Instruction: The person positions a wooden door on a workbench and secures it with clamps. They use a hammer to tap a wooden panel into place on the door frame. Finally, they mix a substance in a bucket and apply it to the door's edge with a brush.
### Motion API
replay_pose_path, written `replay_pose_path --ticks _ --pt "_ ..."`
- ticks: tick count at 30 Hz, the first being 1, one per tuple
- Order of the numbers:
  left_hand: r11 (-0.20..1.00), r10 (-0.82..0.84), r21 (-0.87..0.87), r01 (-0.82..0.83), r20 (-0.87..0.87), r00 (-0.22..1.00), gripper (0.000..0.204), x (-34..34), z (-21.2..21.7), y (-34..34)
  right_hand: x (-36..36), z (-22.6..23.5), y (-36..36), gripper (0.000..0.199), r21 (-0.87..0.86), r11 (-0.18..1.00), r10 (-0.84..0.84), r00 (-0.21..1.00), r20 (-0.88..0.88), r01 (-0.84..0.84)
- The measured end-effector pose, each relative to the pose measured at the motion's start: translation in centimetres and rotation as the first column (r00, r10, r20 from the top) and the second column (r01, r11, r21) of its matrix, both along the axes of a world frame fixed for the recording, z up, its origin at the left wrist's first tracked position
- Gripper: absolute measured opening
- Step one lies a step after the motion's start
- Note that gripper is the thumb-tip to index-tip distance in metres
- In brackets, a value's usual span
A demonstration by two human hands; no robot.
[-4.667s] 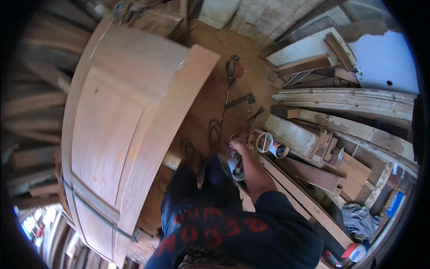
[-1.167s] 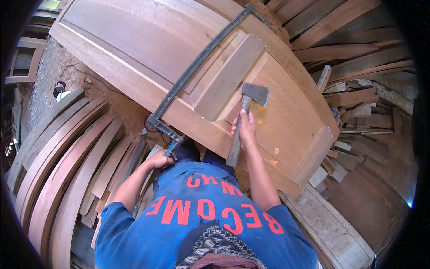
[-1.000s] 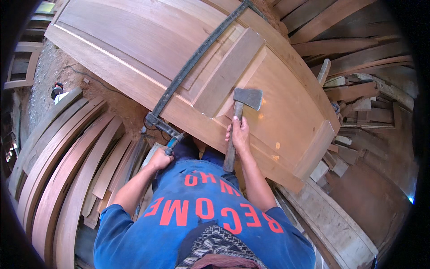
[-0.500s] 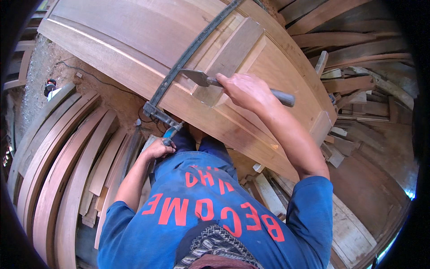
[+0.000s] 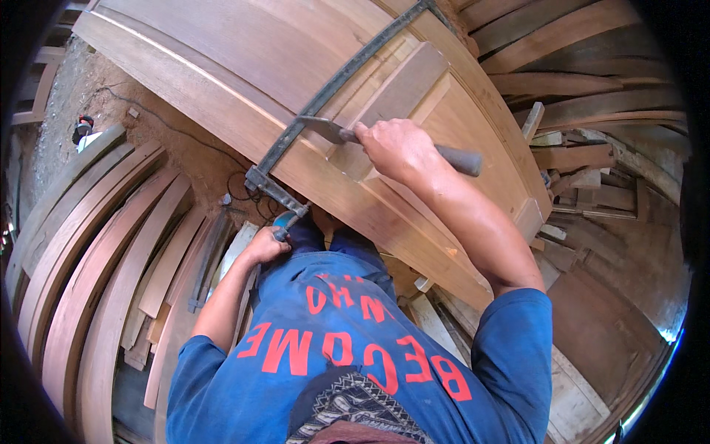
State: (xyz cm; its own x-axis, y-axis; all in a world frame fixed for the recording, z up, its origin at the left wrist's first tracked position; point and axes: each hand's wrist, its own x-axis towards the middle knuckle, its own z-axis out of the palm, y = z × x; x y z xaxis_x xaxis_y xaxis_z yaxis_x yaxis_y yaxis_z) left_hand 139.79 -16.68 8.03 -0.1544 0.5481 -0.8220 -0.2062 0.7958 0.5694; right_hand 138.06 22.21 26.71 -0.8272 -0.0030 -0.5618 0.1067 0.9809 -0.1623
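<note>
A wooden panel door [image 5: 244, 122] lies in front of me, with a long dark metal bar clamp [image 5: 325, 92] across it. At the clamp's near end, beside the door's edge, my left hand [image 5: 268, 244] is closed around the clamp's screw handle [image 5: 282, 232]. Over the door's lower panels, my right hand [image 5: 399, 148] grips a flat-bladed hand tool [image 5: 460, 160] with a thick round handle. Its exact kind is unclear. The metal blade points left and overlaps the clamp bar in view; whether they touch cannot be told.
Curved-looking stacked boards [image 5: 100, 259] stand at left. More planks [image 5: 577, 74] and offcuts [image 5: 592, 177] fill the right side. A dark cord [image 5: 174, 132] runs over the dirt floor [image 5: 148, 92], with a small red-and-black object [image 5: 83, 127] at far left.
My right hand and the tool have shifted slightly left, and the blade looks more edge-on. My left hand stays on the screw handle. The whole view has shifted a little.
</note>
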Motion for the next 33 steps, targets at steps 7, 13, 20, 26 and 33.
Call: replay_pose_path --ticks 7,13,20,26,33 --pt "0.997 -0.065 -0.041 0.064 -0.018 0.998 0.034 -0.1 0.2 0.1 -2.0 0.6 0.5 0.016 0.024 0.997 0.068 0.993 0.093 -0.07" --pt "0.996 -0.05 -0.071 0.055 0.063 0.997 0.036 -0.9 1.5 0.7 -0.1 -0.6 0.0 0.02 0.069 0.993 0.091 0.994 0.058 -0.095" --pt "0.995 -0.025 -0.09 0.05 0.266 0.964 0.033 -1.8 1.2 1.2 0.7 -1.2 0.2 0.014 -0.014 1.0 -0.029 0.997 -0.068 0.028" --pt "0.997 0.067 -0.022 -0.07 0.659 0.749 0.041 -3.0 0.4 0.4 3.0 0.3 1.2 0.02 -0.122 0.962 -0.238 0.969 0.064 0.244" --pt "0.988 0.07 -0.152 -0.003 0.442 0.894 0.029 -2.1 3.2 2.0 16.0 -7.0 -0.5 0.038 -0.569 0.281 -0.899 0.419 0.127 0.773"
